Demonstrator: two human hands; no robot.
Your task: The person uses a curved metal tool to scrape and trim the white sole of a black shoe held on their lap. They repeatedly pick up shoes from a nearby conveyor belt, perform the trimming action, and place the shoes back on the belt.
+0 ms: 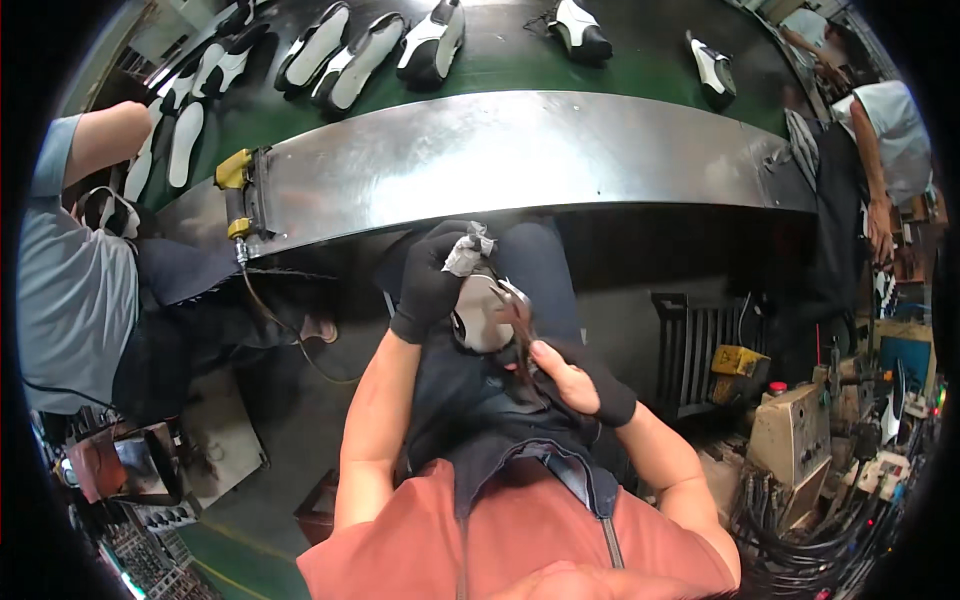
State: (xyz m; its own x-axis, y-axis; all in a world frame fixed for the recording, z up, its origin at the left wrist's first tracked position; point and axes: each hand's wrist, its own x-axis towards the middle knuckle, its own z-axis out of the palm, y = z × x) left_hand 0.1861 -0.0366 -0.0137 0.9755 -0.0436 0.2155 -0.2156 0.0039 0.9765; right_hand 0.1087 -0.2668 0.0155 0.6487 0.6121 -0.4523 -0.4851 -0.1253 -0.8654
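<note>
A pale grey and white shoe (482, 318) rests over my lap, below the metal edge of the bench. My left hand (432, 275), in a black glove, is closed at the shoe's far end. White crumpled material (468, 252) sticks out by its fingers. My right hand (575, 382), in a black glove that leaves the thumb bare, is closed around a dark, long-handled tool like pincers (518, 322). The tool is smeared by motion and its head lies against or just over the shoe's right side; I cannot tell which.
Ahead runs a metal ledge (480, 150) with a green belt (510, 75) behind it, bearing several black and white shoes (435, 45). A yellow power tool (235, 190) hangs at the ledge's left. People sit at left and stand at right. Cables and a control box (790, 430) crowd the right.
</note>
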